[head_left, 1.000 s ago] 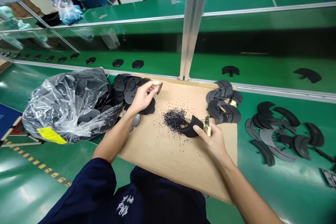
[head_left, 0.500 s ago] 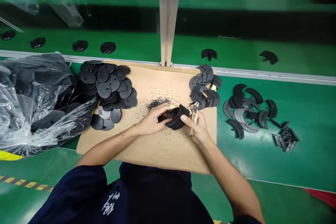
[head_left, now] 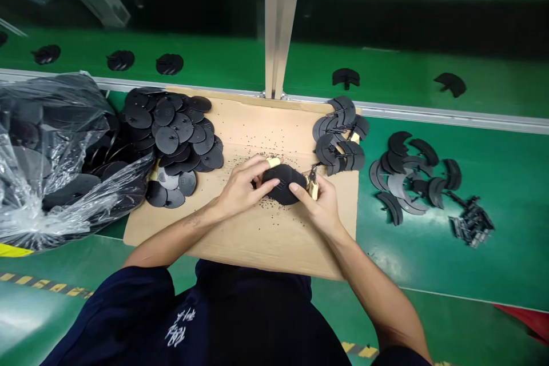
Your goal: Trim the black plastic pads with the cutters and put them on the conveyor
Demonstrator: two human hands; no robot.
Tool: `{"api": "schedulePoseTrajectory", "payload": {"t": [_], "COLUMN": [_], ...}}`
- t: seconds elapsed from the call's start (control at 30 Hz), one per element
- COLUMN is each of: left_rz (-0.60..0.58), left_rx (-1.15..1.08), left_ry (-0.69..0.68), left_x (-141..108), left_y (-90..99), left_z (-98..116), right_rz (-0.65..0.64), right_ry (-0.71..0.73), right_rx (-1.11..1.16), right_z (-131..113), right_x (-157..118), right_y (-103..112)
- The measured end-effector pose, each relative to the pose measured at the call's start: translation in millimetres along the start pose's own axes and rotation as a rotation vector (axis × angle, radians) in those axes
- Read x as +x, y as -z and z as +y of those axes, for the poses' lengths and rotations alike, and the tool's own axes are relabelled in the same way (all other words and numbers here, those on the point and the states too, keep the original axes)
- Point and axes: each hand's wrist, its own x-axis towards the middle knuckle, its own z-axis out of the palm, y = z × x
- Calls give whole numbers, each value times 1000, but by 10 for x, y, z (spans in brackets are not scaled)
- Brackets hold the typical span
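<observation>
A black rounded part (head_left: pixel 283 185) is held level between both hands above the cardboard (head_left: pixel 240 246). My left hand (head_left: pixel 246 186) grips its left side, the thumb on its upper face and a yellow cover on one fingertip. On its right edge rests the thumb of my right hand (head_left: pixel 321 206), which also holds cutters (head_left: pixel 314 187) with yellow handles, their jaws pointing up and away. Small black bits (head_left: pixel 274 220) lie scattered on the cardboard around and under the part.
Black discs (head_left: pixel 180 128) are piled at the left beside a clear plastic bag (head_left: pixel 72 183). Curved black parts (head_left: pixel 343 151) lie at the cardboard's right edge, more (head_left: pixel 401 174) on the green table (head_left: pixel 429 263). A metal post (head_left: pixel 281 28) stands behind.
The black part has turned from edge-on to lying flat, its broad face now up. Both hands have closed in on it, and the cutters have shifted slightly. The camera view has moved a little.
</observation>
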Motion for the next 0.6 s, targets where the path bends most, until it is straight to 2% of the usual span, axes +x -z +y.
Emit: {"api": "schedulePoseTrajectory", "payload": {"t": [0.1, 0.17, 0.3, 0.37, 0.43, 0.5, 0.6], "left_rz": [36, 37, -62, -120, -140, -136, -127], "left_rx": [48, 40, -161, -237, -170, -26, 105], "left_ry": [-19, 25, 190, 203, 125, -23, -212], "left_x": [-9, -10, -8, -1, 7, 9, -5], "left_y": [-27, -39, -55, -33, 11, 55, 75], "left_z": [-2, -4, -32, -45, -42, -26, -1], "right_rz": [8, 10, 11, 1, 17, 45, 10], "right_ry": [4, 19, 51, 69, 114, 184, 298], "right_rx": [-11, -17, -33, -66, -130, -196, -270], "right_z": [-4, 1, 15, 20, 20, 18, 31], "right_x": [-12, -19, -29, -28, -24, -19, -18], "right_y": [-6, -9, -6, 7, 31, 57, 82]}}
